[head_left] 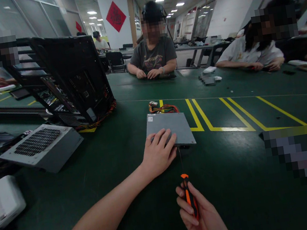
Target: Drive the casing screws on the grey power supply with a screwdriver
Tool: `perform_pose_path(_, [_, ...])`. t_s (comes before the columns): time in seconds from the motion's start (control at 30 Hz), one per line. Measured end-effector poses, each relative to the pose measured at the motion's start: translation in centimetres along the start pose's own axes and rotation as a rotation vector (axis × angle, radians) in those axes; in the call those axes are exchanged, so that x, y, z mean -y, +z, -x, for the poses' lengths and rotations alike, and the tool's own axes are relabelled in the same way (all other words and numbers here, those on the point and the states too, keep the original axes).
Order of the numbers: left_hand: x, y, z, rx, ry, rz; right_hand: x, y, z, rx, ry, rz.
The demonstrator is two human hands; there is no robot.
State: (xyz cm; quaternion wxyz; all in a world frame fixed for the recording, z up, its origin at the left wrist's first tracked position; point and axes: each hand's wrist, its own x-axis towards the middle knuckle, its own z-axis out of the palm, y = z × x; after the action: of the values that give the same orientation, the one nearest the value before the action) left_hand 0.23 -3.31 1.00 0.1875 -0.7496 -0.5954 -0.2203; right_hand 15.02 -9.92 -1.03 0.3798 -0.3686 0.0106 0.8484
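Observation:
A grey metal computer power supply (pixel 166 122) lies on the green table, with a bundle of coloured wires (pixel 166 108) behind it. My left hand (pixel 160 152) grips its near edge, fingers spread over the top and thumb down by the near side. In my right hand (pixel 200 209) is a screwdriver (pixel 187 192) with an orange and black handle, my fingers closed around it. The thin shaft points away from me, up to the near side of the power supply. Where its tip meets the unit is too dark to make out.
At the left, a second power supply (pixel 39 145) with a vent grille lies before an upright black computer case (pixel 73 77). A white device (pixel 1 203) sits at the left edge. Yellow tape (pixel 230 129) marks the table (pixel 126 90). Other people sit across and at both sides.

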Motion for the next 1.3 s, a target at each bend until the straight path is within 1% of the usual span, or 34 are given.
perform_pose_path(0.07, [0.0,0.0,0.0,-0.003,0.0,-0.016,0.1,0.0,0.0,-0.003,0.0,-0.002])
perform_pose_path(0.23, [0.0,0.0,0.0,-0.005,0.0,0.001,0.2,0.1,-0.1,-0.064,0.034,0.046])
perform_pose_path(0.4, [-0.1,-0.1,0.0,0.004,-0.007,0.008,0.2,0.4,0.1,-0.053,0.017,0.061])
perform_pose_path(0.47, [0.0,-0.1,0.0,0.009,-0.002,0.01,0.1,0.5,0.2,-0.059,-0.022,0.072])
perform_pose_path(0.63, [0.0,-0.1,0.0,-0.012,0.011,0.009,0.1,0.3,0.4,-0.085,-0.185,0.166])
perform_pose_path(0.73, [0.2,-0.1,0.0,-0.003,0.001,0.015,0.6,0.0,0.7,-0.071,-0.241,0.264])
perform_pose_path(0.8, [0.3,-0.1,-0.1,0.009,-0.006,0.017,1.2,-0.1,0.9,-0.092,-0.251,0.33])
perform_pose_path(0.87, [0.6,-0.1,-0.2,0.014,-0.011,0.021,1.9,0.0,1.2,-0.111,-0.277,0.409])
perform_pose_path(0.97, [0.9,0.0,-0.4,0.008,-0.018,0.023,3.1,0.3,1.4,-0.073,-0.361,0.628])
perform_pose_path(1.03, [1.1,0.1,-0.4,-0.002,-0.024,0.017,3.7,0.4,1.5,-0.047,-0.462,0.833])
perform_pose_path(1.07, [1.1,0.1,-0.5,-0.007,-0.025,0.016,3.9,0.4,1.5,-0.037,-0.544,0.94])
perform_pose_path(1.13, [1.2,0.2,-0.5,-0.017,-0.021,0.019,4.2,0.2,1.5,-0.021,-0.766,1.174])
perform_pose_path(1.2, [1.2,0.3,-0.4,-0.028,-0.019,0.024,4.4,0.0,1.5,0.005,-1.022,1.422])
perform_pose_path(1.27, [1.2,0.4,-0.4,-0.036,-0.022,0.025,4.6,-0.3,1.3,0.082,-1.267,1.653])
perform_pose_path(1.3, [1.2,0.4,-0.3,-0.039,-0.024,0.024,4.8,-0.5,1.2,0.147,-1.373,1.755])
